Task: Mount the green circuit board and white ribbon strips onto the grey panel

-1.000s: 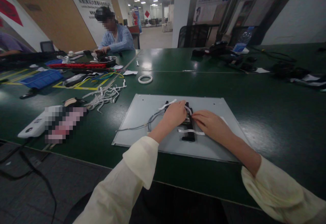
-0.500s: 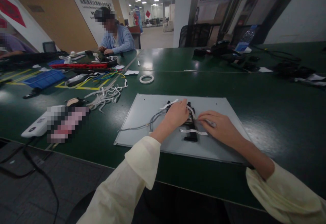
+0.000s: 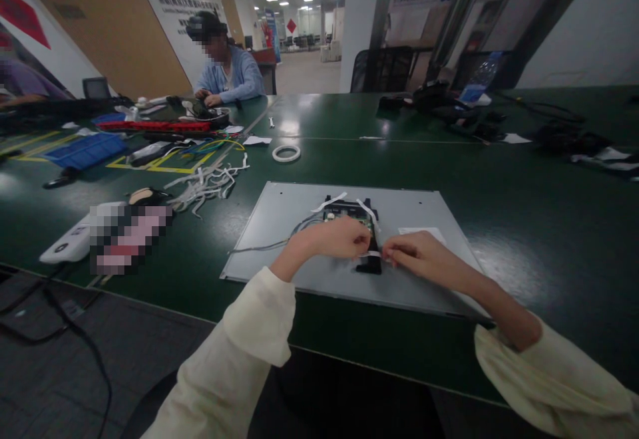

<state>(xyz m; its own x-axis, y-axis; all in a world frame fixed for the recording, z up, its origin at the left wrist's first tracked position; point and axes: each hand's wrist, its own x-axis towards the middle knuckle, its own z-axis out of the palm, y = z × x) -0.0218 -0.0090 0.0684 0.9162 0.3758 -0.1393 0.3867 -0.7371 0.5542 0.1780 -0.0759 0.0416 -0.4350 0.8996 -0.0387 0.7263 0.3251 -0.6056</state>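
A light grey panel (image 3: pixel 269 219) lies flat on the green table, with a black frame (image 3: pixel 370 267) and a green circuit board (image 3: pixel 344 209) on it. Between my two hands a white tape strip (image 3: pixel 372 253) crosses the frame's near right part. My left hand (image 3: pixel 342 237) is closed in a pinch at the strip's left end and covers part of the board. My right hand (image 3: pixel 424 257) pinches at its right end. Two more white strips, one at the upper left (image 3: pixel 329 203) and one at the right (image 3: pixel 368 213), lie over the frame. Grey cables (image 3: pixel 259 249) run off to the left.
Loose white strips (image 3: pixel 210 183) lie in a heap to the left, near a tape roll (image 3: pixel 286 153). Further left are a blue bin (image 3: pixel 84 151) and a white device (image 3: pixel 74 236). A co-worker (image 3: pixel 229 73) sits across the table. A bottle (image 3: pixel 482 80) stands far right.
My left hand has moved from the frame's far part toward me, to the near strip. My right hand has come slightly nearer and left, uncovering a white label on the panel.
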